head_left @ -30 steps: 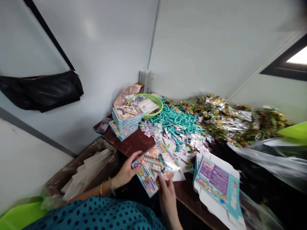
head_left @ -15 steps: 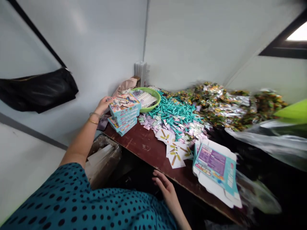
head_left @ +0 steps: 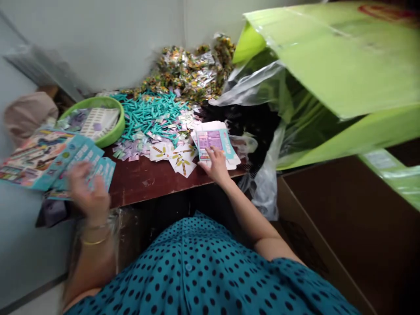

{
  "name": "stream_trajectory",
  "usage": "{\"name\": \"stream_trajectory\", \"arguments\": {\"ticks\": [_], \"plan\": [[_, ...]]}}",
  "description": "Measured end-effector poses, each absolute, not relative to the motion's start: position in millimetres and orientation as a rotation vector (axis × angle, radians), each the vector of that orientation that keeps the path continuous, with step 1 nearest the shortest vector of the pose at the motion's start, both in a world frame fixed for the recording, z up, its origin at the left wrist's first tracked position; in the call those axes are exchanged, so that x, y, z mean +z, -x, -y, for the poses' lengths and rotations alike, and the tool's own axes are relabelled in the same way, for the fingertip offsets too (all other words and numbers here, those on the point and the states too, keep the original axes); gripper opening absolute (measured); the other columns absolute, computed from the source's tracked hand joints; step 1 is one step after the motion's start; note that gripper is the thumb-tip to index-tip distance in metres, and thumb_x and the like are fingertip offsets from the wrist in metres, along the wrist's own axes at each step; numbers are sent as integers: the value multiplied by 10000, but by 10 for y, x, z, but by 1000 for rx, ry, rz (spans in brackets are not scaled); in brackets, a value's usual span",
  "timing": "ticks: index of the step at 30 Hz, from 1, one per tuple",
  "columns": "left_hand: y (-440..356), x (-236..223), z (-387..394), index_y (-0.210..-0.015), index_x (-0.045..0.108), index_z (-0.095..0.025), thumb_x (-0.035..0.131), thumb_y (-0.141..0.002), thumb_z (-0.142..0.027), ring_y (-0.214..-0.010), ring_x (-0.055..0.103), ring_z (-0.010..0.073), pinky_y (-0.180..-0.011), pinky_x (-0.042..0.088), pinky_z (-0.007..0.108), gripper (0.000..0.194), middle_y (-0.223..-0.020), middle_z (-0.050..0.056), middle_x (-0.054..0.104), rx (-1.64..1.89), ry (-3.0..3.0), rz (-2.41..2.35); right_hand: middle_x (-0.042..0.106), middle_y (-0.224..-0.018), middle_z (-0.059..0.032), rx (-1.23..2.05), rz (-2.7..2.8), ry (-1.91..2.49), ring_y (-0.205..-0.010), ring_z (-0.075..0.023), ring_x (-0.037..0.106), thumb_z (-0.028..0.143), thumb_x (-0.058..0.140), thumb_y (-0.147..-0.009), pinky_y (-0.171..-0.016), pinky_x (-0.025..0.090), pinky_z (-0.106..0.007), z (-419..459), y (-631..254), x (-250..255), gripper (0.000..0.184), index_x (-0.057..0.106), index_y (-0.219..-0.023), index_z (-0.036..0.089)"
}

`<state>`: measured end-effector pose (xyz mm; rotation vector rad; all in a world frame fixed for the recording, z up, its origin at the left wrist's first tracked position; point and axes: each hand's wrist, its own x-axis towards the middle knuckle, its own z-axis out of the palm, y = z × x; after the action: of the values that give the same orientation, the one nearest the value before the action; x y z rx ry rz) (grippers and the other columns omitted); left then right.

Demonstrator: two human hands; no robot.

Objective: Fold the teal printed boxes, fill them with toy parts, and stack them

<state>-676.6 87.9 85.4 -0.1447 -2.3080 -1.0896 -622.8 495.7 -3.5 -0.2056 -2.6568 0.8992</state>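
My right hand [head_left: 216, 165] lies on a flattened teal, purple and white carton [head_left: 213, 140], fingers spread over its printed face, not closed round it. My left hand [head_left: 88, 188], blurred by motion, is in front of a stack of teal printed boxes [head_left: 42, 157] at the left end of the table. Its fingers look apart, with nothing seen in them. White cards with a yellow-brown printed figure [head_left: 183, 161] lie between the hands. Behind them spread small pastel packets [head_left: 131, 150] and a heap of thin teal sticks [head_left: 149, 116].
A green basket [head_left: 122, 127] holding white sheets and packets stands behind the boxes. Shiny wrapped pieces [head_left: 193, 72] are piled against the wall. At the right, a large lime-green bag [head_left: 328, 65] and clear plastic [head_left: 267, 192] overhang the table [head_left: 144, 188]. A brown carton [head_left: 348, 210] stands lower right.
The view has swung to the right. My left hand has come off the top of the box stack and moved in front of it. My right hand has gone from below the table edge onto the carton.
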Motion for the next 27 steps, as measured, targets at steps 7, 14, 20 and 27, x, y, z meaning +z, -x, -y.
{"name": "stream_trajectory", "arguments": {"ticks": [7,14,20,27], "plan": [[6302,-314,-2434,-1131,715,-246,590,-947,-340,-1205,639,297,-1053,482,501,241,-1272,111,695,-1549,907,2792,461,-1549,-252,475,2976,267,-1461,-429,336,346,425,-1041,-1190,237,-604,-4998,6516,-392,526,499,-1461,37],[6706,-850,-2882,-1348,644,-230,642,-912,-353,-1458,418,408,-1201,240,615,453,-1512,173,549,-1074,1145,2875,487,-1523,-246,399,2993,168,-1419,-401,394,346,536,-1008,-1193,284,-542,-5030,6429,-356,533,516,-1449,48],[7333,-843,-3114,-1313,661,-204,628,-909,-481,-1508,340,401,-1241,150,602,491,-1543,190,509,-1192,935,2844,605,-1446,-140,573,2829,118,-1360,-327,508,292,432,-1052,-1168,380,-487,-5234,6404,-197,408,637,-1383,173],[7031,-189,-3082,-1420,569,-250,510,-931,-705,-1309,598,321,-1109,467,513,671,-1481,146,581,-2674,715,2308,646,-1421,-42,788,2517,-208,-1389,-245,519,282,431,-1059,-1196,394,-456,-5149,5905,177,404,640,-1402,328]]}}
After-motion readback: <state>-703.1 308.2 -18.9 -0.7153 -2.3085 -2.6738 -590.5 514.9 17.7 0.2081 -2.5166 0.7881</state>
